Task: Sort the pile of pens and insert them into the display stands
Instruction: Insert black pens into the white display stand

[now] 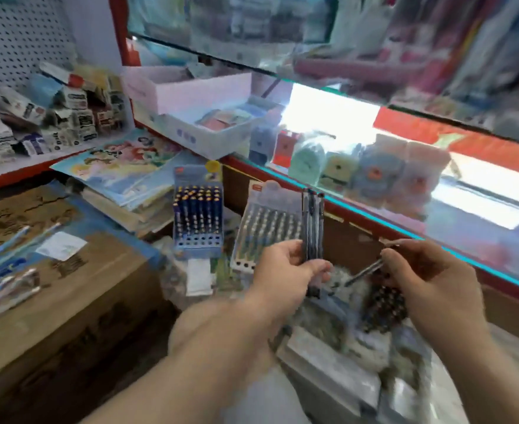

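My left hand (285, 272) grips a small upright bundle of dark pens (312, 228) in the middle of the view. My right hand (429, 280) pinches a single dark pen (365, 270) that slants down to the left, close to the bundle. Beyond the hands stand two display stands: a blue stand (197, 221) filled with dark pens with yellow tips, and a white stand (267, 228) with rows of pale-capped pens. Below the hands lies a blurred pile of pens (383, 307) in a box.
A glass counter with a red and cyan edge (405, 231) runs along the right, small packaged goods behind it. Brown cartons (68, 301) with loose pens on them stand at the left. Stacked colouring books (123, 169) and white boxes lie behind the stands.
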A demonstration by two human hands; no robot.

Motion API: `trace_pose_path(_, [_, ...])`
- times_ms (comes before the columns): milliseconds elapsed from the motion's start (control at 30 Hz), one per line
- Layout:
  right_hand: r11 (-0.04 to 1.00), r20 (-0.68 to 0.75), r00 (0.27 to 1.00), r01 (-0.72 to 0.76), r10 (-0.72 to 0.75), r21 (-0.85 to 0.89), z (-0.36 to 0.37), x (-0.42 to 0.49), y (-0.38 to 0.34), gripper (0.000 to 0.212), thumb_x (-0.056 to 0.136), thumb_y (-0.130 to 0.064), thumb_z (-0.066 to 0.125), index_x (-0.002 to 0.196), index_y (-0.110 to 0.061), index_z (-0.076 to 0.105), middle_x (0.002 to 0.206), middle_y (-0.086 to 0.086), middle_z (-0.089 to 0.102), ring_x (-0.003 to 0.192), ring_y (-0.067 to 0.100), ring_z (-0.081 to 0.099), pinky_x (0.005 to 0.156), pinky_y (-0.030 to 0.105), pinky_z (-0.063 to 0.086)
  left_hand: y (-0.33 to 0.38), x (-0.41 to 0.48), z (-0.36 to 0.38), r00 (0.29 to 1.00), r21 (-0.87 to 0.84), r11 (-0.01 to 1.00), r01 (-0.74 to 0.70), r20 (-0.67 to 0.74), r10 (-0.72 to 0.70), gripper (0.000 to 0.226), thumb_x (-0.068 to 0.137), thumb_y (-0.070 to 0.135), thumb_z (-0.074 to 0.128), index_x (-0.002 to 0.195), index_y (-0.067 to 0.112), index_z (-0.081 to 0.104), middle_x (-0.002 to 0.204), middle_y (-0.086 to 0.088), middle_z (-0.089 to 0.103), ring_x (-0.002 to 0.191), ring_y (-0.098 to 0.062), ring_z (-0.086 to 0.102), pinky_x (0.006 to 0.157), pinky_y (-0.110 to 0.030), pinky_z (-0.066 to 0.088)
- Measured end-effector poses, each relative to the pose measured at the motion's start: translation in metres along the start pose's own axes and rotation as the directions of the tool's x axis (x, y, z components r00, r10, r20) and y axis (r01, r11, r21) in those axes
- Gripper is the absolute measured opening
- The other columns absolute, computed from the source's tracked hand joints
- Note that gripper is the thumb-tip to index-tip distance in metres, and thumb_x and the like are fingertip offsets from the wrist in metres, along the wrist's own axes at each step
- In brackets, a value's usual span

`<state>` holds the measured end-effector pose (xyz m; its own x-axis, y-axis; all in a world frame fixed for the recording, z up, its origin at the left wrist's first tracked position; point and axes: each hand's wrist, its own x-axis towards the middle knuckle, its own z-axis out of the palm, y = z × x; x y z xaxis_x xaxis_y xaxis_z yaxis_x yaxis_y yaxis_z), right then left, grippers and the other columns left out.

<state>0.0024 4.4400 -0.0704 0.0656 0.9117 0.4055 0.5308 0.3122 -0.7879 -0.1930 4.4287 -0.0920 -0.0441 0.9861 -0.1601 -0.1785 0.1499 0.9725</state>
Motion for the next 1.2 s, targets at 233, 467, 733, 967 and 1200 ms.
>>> trace_pose_path(233, [0.985, -0.140, 0.979, -0.158, 0.147, -0.071, -0.056, -0.031, 0.046, 0.007, 0.093, -0.024, 0.071, 0.096, -0.030, 0.071, 0.085, -0.008, 0.073, 0.079, 0.016, 0.071, 0.066, 0.012, 0.051, -0.040, 0.003, 0.074, 0.981, 0.069, 0.986, 0.152, 0.113, -0.160, 0.018, 0.097, 0.004, 0.062, 0.104, 0.019, 0.070, 0.098, -0.001, 0.077, 0.093, -0.012, 0.074, 0.090, -0.032, 0.059])
trace_pose_path(467, [0.961, -0.120, 0.976, -0.200, 0.179, -0.191, -0.050, -0.046, 0.086, 0.011, 0.091, -0.024, 0.073, 0.101, -0.029, 0.072, 0.091, -0.016, 0.069, 0.085, -0.002, 0.063, 0.068, 0.006, 0.045, -0.064, -0.002, 0.077, 0.962, 0.141, 0.962, 0.234, 0.112, -0.250, 0.023, 0.099, 0.007, 0.060, 0.117, 0.018, 0.068, 0.102, 0.002, 0.077, 0.092, -0.006, 0.073, 0.078, -0.022, 0.056])
trace_pose_path(733, [0.952, -0.065, 0.987, -0.159, 0.147, -0.260, -0.034, -0.045, 0.107, 0.014, 0.092, -0.026, 0.072, 0.106, -0.024, 0.073, 0.094, -0.010, 0.069, 0.087, -0.003, 0.061, 0.074, 0.009, 0.043, -0.072, 0.002, 0.067, 0.970, 0.193, 0.955, 0.223, 0.055, -0.238, 0.021, 0.099, 0.004, 0.059, 0.116, 0.009, 0.070, 0.099, 0.000, 0.078, 0.086, -0.003, 0.074, 0.063, -0.009, 0.052])
trace_pose_path(967, [0.953, -0.033, 0.991, -0.135, 0.131, -0.271, -0.021, -0.044, 0.110, 0.019, 0.085, -0.024, 0.080, 0.100, -0.027, 0.068, 0.085, -0.017, 0.065, 0.081, -0.008, 0.060, 0.069, 0.002, 0.045, -0.076, 0.001, 0.068, 0.969, 0.176, 0.958, 0.228, 0.058, -0.241, 0.022, 0.097, 0.004, 0.062, 0.118, 0.010, 0.070, 0.098, 0.000, 0.079, 0.089, -0.008, 0.075, 0.080, -0.021, 0.058])
trace_pose_path(1200, [0.915, 0.009, 1.000, 0.006, -0.003, -0.403, -0.009, -0.048, 0.123, 0.017, 0.083, -0.020, 0.082, 0.091, -0.019, 0.068, 0.083, -0.009, 0.061, 0.074, 0.010, 0.059, 0.066, 0.032, 0.056, -0.079, 0.000, 0.068, 0.965, 0.164, 0.957, 0.240, 0.063, -0.253, 0.022, 0.097, 0.006, 0.063, 0.117, 0.010, 0.070, 0.099, 0.001, 0.079, 0.091, -0.009, 0.075, 0.077, -0.021, 0.057])
